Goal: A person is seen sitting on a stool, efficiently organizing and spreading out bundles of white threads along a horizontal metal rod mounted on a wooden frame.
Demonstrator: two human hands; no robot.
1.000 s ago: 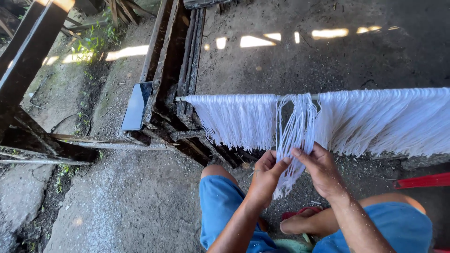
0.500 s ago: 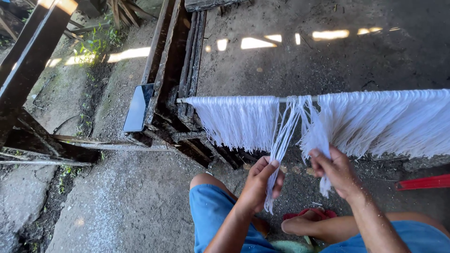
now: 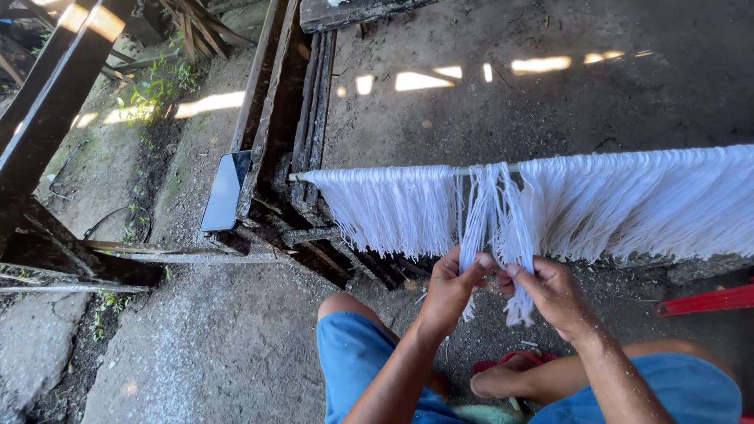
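Note:
White yarn strands [image 3: 628, 200] hang in a long fringe from a thin horizontal rod [image 3: 463, 169]. A gap in the fringe sets apart a small bundle of strands [image 3: 488, 206] in the middle. My left hand [image 3: 449, 289] pinches one part of this bundle between thumb and fingers. My right hand [image 3: 550, 292] pinches the neighbouring part, close beside the left. The loose ends dangle below both hands. My knees in blue shorts [image 3: 357, 353] are below, one bare foot on a red sandal [image 3: 503, 365].
A dark wooden frame [image 3: 275, 141] with slats stands left of the fringe, and a phone [image 3: 226, 191] rests on its edge. A black beam [image 3: 55, 102] crosses the upper left. A red object [image 3: 707, 301] lies at the right. The ground is rough concrete.
My two hands have come together again under the separated bundle; half a second ago they held two strands apart. The bundle now hangs closer together.

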